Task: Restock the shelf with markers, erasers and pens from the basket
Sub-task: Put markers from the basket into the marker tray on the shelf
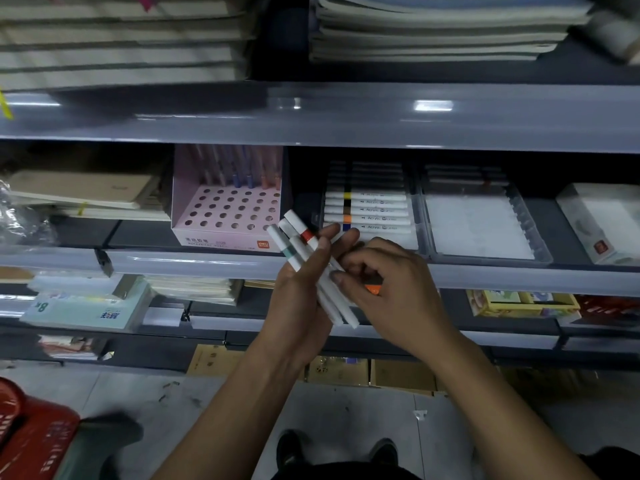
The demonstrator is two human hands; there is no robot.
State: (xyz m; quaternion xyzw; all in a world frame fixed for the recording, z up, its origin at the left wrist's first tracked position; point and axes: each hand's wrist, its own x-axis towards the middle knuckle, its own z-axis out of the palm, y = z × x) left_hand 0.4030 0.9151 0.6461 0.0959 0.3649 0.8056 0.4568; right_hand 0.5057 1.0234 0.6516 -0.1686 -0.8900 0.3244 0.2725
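the basket [31, 431] sits low at the far left on the floor, red and blurred; what is left in it cannot be told. on the shelf [346, 268], a pink pen box [225, 216] stands with most of its holes empty, so it likely wants pens. the left hand [304, 282] holds a bunch of white markers [304, 258], fingers curled round them, caps fanned up toward the shelf, probably so one can be drawn off at a time. the right hand [388, 282] is just beside it, fingers bent on the lower barrels and pinching one, apparently to pull it free. just behind the hands, a clear tray [412, 202] holds matching markers laid in a flat row, colour bands aligned; the held ones likely go in its bare front part. right of it, a second tray [485, 226] looks nearly bare.
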